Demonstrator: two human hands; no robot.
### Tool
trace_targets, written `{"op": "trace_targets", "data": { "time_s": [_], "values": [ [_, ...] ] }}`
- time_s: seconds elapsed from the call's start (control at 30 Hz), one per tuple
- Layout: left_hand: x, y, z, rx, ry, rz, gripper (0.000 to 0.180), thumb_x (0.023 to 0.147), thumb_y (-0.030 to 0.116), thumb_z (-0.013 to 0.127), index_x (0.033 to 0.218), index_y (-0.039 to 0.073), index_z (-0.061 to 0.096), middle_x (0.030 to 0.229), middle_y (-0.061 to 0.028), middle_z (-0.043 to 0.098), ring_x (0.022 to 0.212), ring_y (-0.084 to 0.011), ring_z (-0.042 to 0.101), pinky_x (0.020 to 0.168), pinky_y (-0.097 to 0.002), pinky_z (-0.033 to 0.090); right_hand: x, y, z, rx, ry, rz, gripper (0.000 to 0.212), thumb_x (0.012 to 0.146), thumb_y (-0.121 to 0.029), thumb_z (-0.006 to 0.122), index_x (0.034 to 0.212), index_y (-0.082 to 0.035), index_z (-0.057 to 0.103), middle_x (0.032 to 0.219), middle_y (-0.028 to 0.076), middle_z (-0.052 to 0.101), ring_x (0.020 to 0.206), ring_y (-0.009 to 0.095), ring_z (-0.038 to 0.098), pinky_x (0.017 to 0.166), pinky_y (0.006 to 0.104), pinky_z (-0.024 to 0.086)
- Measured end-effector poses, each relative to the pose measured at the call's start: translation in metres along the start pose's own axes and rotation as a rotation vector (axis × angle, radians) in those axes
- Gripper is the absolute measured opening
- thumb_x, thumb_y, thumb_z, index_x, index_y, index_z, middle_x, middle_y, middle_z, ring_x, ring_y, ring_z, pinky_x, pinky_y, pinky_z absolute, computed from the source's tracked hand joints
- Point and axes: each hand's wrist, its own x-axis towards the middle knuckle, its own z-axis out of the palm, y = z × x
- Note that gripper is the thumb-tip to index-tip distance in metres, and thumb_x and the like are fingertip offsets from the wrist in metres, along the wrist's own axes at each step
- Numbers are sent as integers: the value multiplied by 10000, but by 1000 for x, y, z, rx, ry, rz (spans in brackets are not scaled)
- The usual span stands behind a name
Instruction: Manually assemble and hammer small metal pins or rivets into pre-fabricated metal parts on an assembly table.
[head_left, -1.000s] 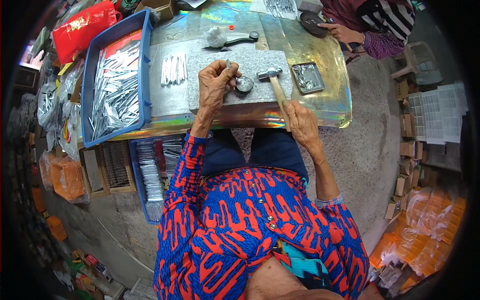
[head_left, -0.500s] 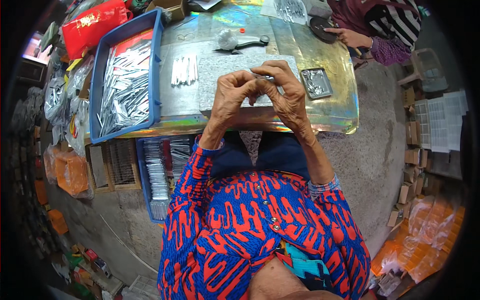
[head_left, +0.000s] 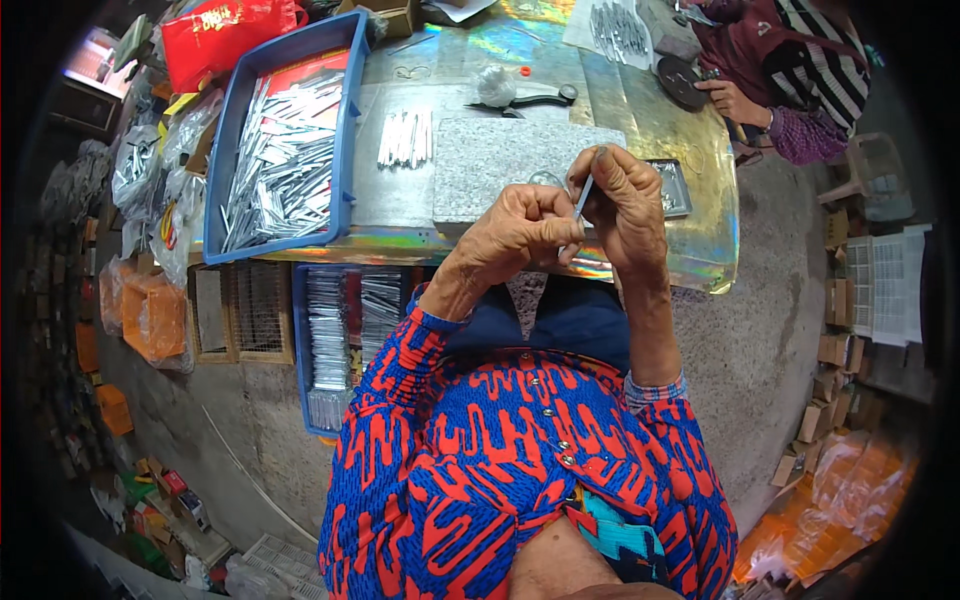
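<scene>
Both hands are raised in front of the near edge of a grey speckled stone block (head_left: pixel 480 165). My left hand (head_left: pixel 520 232) is closed, its thumb and fingertips pinching the lower end of a thin silvery metal strip (head_left: pixel 584 198). The strip tilts up toward my right hand (head_left: pixel 632 205), whose bent thumb and fingers close about its upper end. Left of the block lies a row of similar slim metal pieces (head_left: pixel 405 140). A small metal tray (head_left: pixel 682 205) of little shiny parts is partly hidden behind my right hand.
A blue tray (head_left: pixel 350 130) heaped with metal pieces stands on the left. Dark-handled pliers (head_left: pixel 540 99) and a clump of clear plastic (head_left: pixel 495 87) lie beyond the block. Another person's hand (head_left: pixel 735 103) touches a dark round disc (head_left: pixel 683 83) at far right. A second blue bin (head_left: pixel 303 350) sits below the table.
My hands have drawn nearer my body and turned, with the right hand now more upright. The metal strip shows plainly between them. The whole view has shifted a little.
</scene>
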Motion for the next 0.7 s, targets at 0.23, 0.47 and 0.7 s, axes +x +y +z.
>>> {"op": "trace_targets", "data": {
  "time_s": [0.23, 0.47, 0.7],
  "values": [
    [-4, 33, -73, 588, 494, 249, 145, 816, 150, 603, 808, 7, 623, 638, -28, 588, 522, -42, 475, 441, -168, 350, -3, 4, -23, -198, 146, 10, 289, 917, -220, 461, 1019, 33, 557, 807, 64, 584, 679, 49, 505, 542, 180, 404],
    [-3, 40, -183, 1432, 1089, 192, 150, 696, 138, 612, 693, -11, 624, 656, -176, 615, 626, -281, 614, 567, -367, 462, -21, 10, -40, -252, 230, -3, 213, 880, -120, 504, 1024, 31, 550, 778, 56, 576, 625, 44, 491, 512, 164, 390],
    [7, 25, -203, 1587, 1201, 13, 144, 646, 124, 585, 717, 2, 616, 759, -220, 614, 743, -377, 602, 675, -421, 477, -26, 15, -45, -245, 231, 40, 208, 872, -116, 520, 1006, 38, 559, 782, 63, 580, 603, 42, 495, 505, 160, 385]
  ]
}}
